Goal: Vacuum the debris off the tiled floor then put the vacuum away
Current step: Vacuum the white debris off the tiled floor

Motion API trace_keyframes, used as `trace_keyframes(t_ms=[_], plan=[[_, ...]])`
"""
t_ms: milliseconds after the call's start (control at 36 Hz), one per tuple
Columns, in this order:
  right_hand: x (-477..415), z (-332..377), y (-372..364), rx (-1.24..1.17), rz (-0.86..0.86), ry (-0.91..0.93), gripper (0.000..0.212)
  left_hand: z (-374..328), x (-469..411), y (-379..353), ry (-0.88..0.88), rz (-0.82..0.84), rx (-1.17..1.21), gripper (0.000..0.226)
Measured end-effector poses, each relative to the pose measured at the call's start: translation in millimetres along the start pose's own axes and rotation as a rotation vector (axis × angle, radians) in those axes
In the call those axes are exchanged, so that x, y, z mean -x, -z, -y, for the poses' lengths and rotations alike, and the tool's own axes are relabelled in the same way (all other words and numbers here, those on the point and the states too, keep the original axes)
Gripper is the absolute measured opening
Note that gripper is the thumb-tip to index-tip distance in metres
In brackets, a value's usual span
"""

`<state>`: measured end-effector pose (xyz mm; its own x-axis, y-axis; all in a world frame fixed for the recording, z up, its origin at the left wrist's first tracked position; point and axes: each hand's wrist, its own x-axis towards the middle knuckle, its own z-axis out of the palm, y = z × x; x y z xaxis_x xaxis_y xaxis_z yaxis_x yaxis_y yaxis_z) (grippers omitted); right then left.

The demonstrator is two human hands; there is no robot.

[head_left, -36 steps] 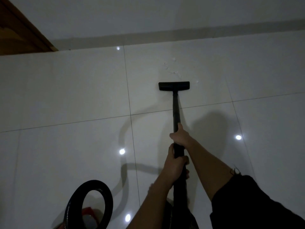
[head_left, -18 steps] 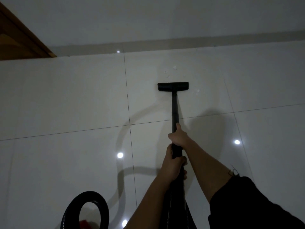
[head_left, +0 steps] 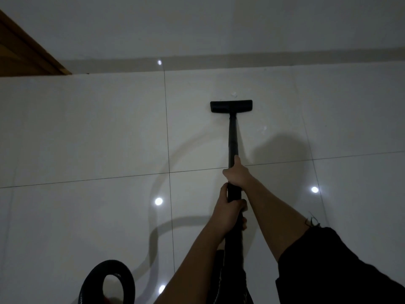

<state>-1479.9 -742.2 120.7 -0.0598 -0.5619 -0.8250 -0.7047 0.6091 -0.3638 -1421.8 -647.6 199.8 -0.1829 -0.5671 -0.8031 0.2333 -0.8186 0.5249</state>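
A black vacuum wand runs away from me across the glossy white tiled floor. Its flat black floor head lies on the tile. Small white bits of debris lie just beyond the head, and a few more bits sit to the right of the wand. My right hand grips the wand higher up, thumb along the tube. My left hand grips it just below, nearer to me.
The black corrugated hose loops at the bottom left, with a bit of red beneath it. A grey skirting strip and white wall bound the far side. A wooden frame stands at the upper left.
The floor head has slid forward over the scattered white bits toward the wall, so fewer bits show ahead of it. Both hands keep their grip on the wand.
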Motion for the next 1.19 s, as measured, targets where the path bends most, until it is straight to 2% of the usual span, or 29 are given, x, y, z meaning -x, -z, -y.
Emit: trace_keyframes(t_ms=[250, 500, 750, 1195], plan=[[-27, 23, 25, -0.017, -0.029, 0.023, 0.076, -27, -30, -4, -0.022, 0.007, 0.008, 0.059], [-50, 32, 46, -0.019, -0.036, 0.023, 0.076, -42, -60, -10, -0.031, 0.025, 0.016, 0.061], [-58, 17, 60, -0.024, -0.056, -0.031, 0.075, -40, -71, -27, -0.008, 0.046, -0.017, 0.05], [-34, -20, 75, -0.077, -0.071, -0.069, 0.075, -23, -56, -56, 0.041, 0.082, -0.084, 0.054]])
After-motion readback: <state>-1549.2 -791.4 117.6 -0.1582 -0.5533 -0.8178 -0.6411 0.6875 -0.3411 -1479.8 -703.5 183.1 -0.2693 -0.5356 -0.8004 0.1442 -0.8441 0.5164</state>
